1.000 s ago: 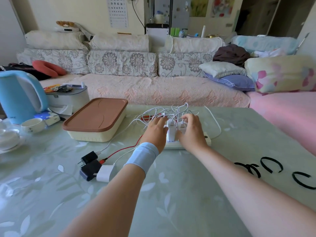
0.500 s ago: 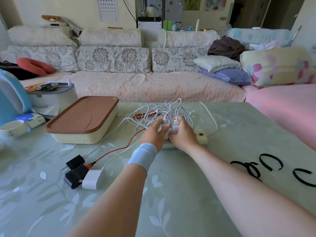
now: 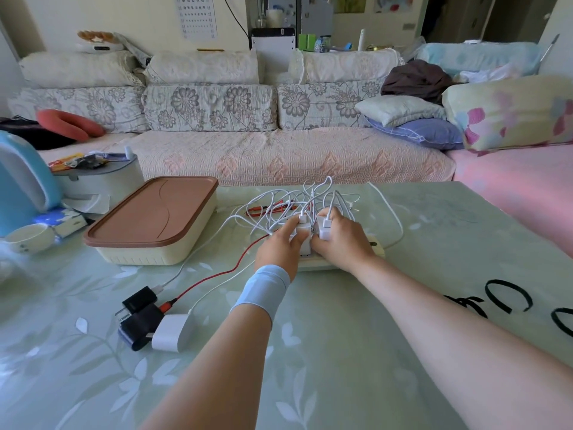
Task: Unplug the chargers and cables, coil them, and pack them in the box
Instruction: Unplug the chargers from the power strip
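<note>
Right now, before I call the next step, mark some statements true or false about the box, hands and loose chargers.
1. The brown lid is on the box. True.
2. The left hand and right hand each grip a white charger at the power strip. True.
3. The loose chargers beside the left forearm are all white. False: two black chargers, one white adapter.
4. The red cable is coiled inside the box. False: it trails loose across the table.

Bright, diffuse daylight; shadows soft. Focus is sharp at the grip of the left hand (image 3: 279, 248) and right hand (image 3: 341, 243) on the white chargers (image 3: 304, 228). Far left of it the kettle (image 3: 21, 181) blurs; beyond it, the sofa (image 3: 279, 156) bows.
</note>
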Demonstrator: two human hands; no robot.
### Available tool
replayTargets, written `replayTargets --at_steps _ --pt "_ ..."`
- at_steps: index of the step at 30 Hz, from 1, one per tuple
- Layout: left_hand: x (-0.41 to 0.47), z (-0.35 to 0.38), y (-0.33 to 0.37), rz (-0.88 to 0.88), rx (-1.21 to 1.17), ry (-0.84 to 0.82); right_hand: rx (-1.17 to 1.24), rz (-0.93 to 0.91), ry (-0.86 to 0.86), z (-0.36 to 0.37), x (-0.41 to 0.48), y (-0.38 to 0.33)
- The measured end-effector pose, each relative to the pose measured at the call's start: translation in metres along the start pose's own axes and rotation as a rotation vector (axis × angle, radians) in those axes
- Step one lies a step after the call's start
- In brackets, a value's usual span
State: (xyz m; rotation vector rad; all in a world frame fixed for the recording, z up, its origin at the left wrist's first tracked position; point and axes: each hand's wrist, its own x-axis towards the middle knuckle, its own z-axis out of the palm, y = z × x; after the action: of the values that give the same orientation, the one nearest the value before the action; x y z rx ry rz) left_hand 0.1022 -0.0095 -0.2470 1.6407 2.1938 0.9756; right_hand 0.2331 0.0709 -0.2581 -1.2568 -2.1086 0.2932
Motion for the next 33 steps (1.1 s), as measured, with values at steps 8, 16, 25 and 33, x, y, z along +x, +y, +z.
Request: replayTargets --at_steps 8,16,25,33 --pt "0.0 0.001 -0.003 0.022 0.026 0.0 0.035 -0.045 0.031 0.0 -0.004 -0.001" --pt "-0.006 -0.004 0.001 0.043 0.035 -0.007 0.041 -0.129 0.084 -0.001 -0.005 -0.001" --pt "-0.002 0.0 -0.004 0.037 0.023 -0.017 0.315 0.018 0.405 -0.025 0.012 -0.02" --pt "-0.003 -0.008 -0.003 0.071 -0.164 -0.107 0.337 0.136 0.086 -0.032 0.006 -0.038"
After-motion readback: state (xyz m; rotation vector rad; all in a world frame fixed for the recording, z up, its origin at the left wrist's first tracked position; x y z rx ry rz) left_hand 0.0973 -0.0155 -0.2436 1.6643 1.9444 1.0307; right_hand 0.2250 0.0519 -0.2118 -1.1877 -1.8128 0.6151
